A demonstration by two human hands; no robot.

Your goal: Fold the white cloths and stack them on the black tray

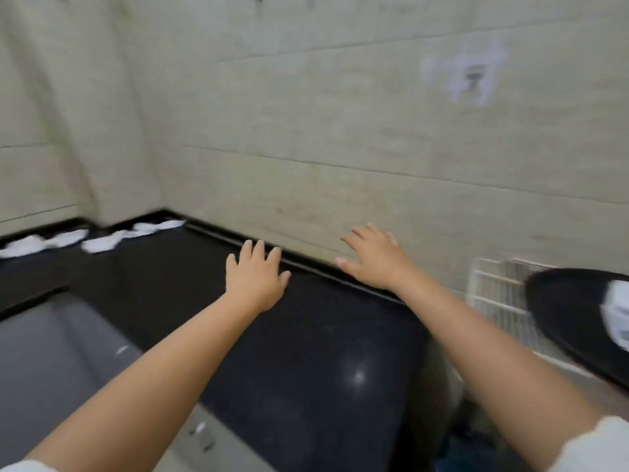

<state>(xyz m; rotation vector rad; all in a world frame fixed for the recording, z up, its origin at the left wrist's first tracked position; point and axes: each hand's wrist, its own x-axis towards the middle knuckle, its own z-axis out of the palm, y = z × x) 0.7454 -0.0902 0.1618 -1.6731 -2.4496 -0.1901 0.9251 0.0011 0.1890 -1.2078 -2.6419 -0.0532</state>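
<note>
1. At far left we see the white cloths (pixel 92 238) lying crumpled and unfolded in a loose row along the back of the black bench (pixel 306 352), close under the tiled wall (pixel 340 131); motion blur keeps us from counting them exactly

2. Below them, at lower left, we see a grey sink (pixel 51 362) sunk into the bench

3. Near the middle we see the left hand (pixel 255 274) stretched forward, palm down, over the rear part of the bench; its fingers (pixel 258 252) are straight and slightly spread, and they hold nothing. We cannot tell whether the palm touches the surface

4. Just to the right we see the right hand (pixel 374 260) reaching toward the seam where bench meets wall, its fingers (pixel 357 235) straight and fanned out, with nothing in them. Both forearms are bare, with a white sleeve (pixel 595 444) showing at the lower right corner

5. Both hands are well apart from the cloths, which lie off to their left

6. At right we see a white wire rack (pixel 497 291) against the wall, and in front of it the black tray (pixel 571 318), tilted in the picture and cut by the frame edge, with something white (pixel 616 308) lying on it, too blurred for us to say whether it is a folded cloth
</note>
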